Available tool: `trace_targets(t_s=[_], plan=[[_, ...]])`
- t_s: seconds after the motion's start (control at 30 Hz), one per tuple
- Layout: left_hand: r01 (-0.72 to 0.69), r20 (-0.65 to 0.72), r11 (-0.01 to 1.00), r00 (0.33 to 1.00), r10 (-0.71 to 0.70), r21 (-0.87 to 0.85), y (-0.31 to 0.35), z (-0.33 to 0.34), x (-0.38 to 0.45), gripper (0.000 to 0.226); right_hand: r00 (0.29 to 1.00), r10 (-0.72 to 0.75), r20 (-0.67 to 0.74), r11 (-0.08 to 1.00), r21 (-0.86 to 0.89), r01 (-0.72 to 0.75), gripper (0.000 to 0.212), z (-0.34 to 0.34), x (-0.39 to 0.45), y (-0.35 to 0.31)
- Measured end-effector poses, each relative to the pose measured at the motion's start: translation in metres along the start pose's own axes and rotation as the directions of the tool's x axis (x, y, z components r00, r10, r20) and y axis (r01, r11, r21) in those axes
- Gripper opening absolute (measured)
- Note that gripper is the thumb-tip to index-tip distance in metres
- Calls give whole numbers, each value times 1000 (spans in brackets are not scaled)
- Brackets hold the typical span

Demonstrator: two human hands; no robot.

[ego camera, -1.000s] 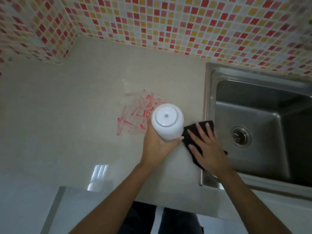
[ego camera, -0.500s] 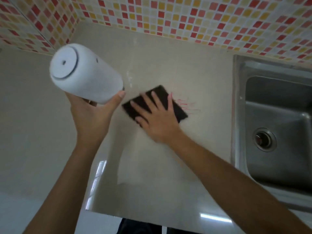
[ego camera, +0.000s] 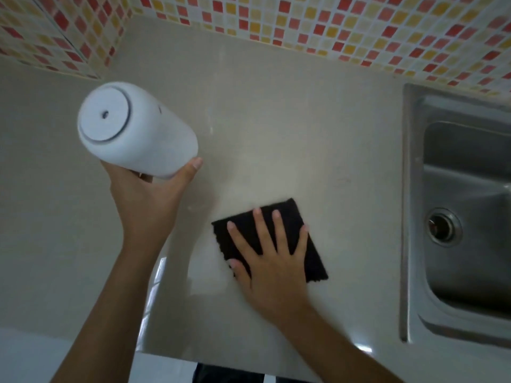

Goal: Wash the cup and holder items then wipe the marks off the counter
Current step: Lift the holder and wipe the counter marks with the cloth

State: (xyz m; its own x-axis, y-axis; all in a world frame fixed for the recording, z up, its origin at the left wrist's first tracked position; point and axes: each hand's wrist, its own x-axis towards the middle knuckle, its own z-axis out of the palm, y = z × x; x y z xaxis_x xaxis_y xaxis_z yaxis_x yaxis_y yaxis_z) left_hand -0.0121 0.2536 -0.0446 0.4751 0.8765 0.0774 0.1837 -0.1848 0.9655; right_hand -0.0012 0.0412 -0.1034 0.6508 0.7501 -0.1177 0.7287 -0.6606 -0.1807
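The left hand is wrapped around a white cup, fingers and thumb closed on its lower end, holding it up off the counter and tilted so that its flat round base faces the camera; a small dark dot sits near the middle of that base, inside a thin dark ring. The right hand lies flat with its fingers spread on a black cloth, pressing it to the counter — not gripping it, just palm and fingers on top, the thumb at the cloth's left edge. The cloth is roughly square, turned at an angle, and lies near the front part of the counter, between the cup and the sink, well clear of both. The two hands are apart, the left higher and farther left. Just beyond the cloth a very faint reddish trace shows on the pale surface — too weak to tell its shape. The steel sink is set into the counter on the right, its round drain visible in the basin. A wall of small red, orange and white tiles runs along the back and turns the corner at the left.
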Motion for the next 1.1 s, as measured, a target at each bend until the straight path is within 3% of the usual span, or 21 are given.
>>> trace_targets(t_s=[0.1, 0.2, 0.3, 0.4, 0.53, 0.67, 0.77, 0.93, 1.1], plan=[[3, 38, 1000, 999, -3, 1, -2, -2, -3, 91, 995, 67, -75, 996, -45, -71, 55, -10, 92, 40], [-8, 69, 1000, 998, 8, 8, -6, 0, -14, 89, 966, 255, -46, 966, -17, -256, 56, -32, 195, 95], [-24, 83, 1000, 996, 24, 3, -8, 4, -24, 87, 936, 350, -26, 937, -2, -350, 58, -41, 237, 124], [-27, 80, 999, 996, 26, 18, -12, 9, -27, 88, 914, 398, -74, 917, 17, -398, 58, -29, 206, 108], [2, 63, 1000, 998, -2, 9, -18, 25, -24, 92, 917, 376, -135, 926, 17, -377, 58, -10, 77, 56], [7, 53, 1000, 999, -8, 22, -25, 46, -25, 96, 956, 292, -5, 956, -20, -292, 61, -1, -34, 32], [-13, 61, 998, 998, 9, 63, -29, 59, -29, 95, 954, 294, -55, 953, -53, -297, 61, -6, 9, 72], [-54, 12, 994, 999, 53, 90, -41, 64, -29, 90, 847, 528, -64, 849, 67, -524, 62, -33, 147, 166], [-45, -98, 998, 994, 49, 42, -45, 65, -26, 96, 842, 530, -99, 848, 59, -527, 62, -27, 140, 151]])
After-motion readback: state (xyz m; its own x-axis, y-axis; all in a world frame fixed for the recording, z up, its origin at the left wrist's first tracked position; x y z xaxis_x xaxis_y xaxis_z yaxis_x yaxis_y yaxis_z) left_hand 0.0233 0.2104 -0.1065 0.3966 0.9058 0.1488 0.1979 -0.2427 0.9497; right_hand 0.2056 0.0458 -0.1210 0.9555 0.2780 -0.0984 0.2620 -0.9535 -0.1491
